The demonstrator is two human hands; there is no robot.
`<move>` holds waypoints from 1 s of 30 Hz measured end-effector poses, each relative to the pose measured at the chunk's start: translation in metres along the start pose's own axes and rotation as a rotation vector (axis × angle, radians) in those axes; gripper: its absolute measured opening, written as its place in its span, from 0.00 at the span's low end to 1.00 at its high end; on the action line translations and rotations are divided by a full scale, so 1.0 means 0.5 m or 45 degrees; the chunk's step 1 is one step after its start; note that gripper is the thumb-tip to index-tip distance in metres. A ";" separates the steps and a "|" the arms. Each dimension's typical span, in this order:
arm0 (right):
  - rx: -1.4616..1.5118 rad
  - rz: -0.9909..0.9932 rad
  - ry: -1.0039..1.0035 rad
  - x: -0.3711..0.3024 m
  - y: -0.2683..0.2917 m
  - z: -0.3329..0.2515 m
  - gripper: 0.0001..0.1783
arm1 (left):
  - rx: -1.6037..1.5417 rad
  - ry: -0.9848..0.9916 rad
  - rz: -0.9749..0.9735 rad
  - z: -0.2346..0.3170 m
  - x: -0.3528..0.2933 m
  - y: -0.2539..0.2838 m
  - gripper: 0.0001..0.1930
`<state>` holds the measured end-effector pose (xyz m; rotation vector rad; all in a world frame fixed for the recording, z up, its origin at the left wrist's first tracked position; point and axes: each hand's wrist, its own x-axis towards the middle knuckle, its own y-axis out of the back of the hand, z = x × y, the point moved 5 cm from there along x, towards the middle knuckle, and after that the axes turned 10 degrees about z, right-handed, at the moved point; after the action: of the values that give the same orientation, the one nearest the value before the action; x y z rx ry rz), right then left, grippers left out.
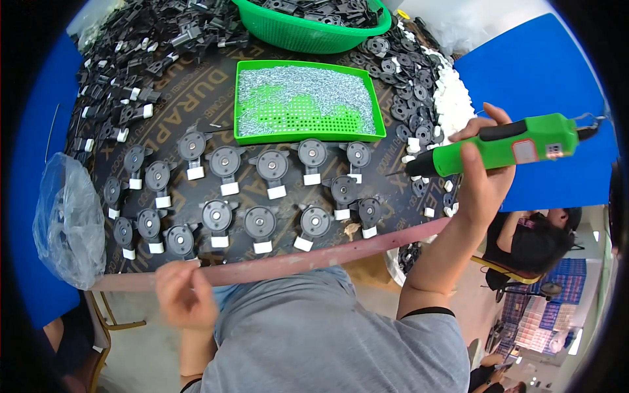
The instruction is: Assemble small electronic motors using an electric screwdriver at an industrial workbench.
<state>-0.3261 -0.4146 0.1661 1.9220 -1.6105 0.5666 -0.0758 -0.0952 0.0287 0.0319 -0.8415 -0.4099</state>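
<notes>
My right hand (483,182) is wrapped round a green and black electric screwdriver (452,159), held level over the right side of the table with its thin bit pointing left. Slightly blurred, my left hand (183,298) hovers at the table's front edge with its fingers curled in; anything between them is hidden. Closest to it lies a round black part with a white block (180,240). Several similar black discs with white tabs stand in rough rows, such as a disc part (260,224) in the middle, many with a shiny screw head at the centre.
Behind the rows sits a green tray (314,138) of small silver screws. A green basket (308,38) of black parts is at the back. Heaps of black pieces (141,49) lie left, black discs (419,92) and white blocks (452,92) right. A clear plastic bag (69,223) hangs at left.
</notes>
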 end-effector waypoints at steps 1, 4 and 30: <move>-0.005 0.074 0.077 0.014 -0.007 0.008 0.30 | 0.006 0.001 -0.006 0.011 0.008 -0.021 0.18; 0.538 0.101 0.104 0.056 -0.050 0.018 0.20 | -0.024 -0.159 -0.239 0.047 0.039 -0.094 0.18; 0.391 0.337 0.176 0.066 -0.057 0.120 0.23 | 0.622 -0.369 -1.829 -0.093 0.328 -0.478 0.10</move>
<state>-0.2941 -0.4752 0.1377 1.8392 -1.7809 1.0865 -0.0259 -0.3815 0.0705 1.0984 -1.0879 -1.5624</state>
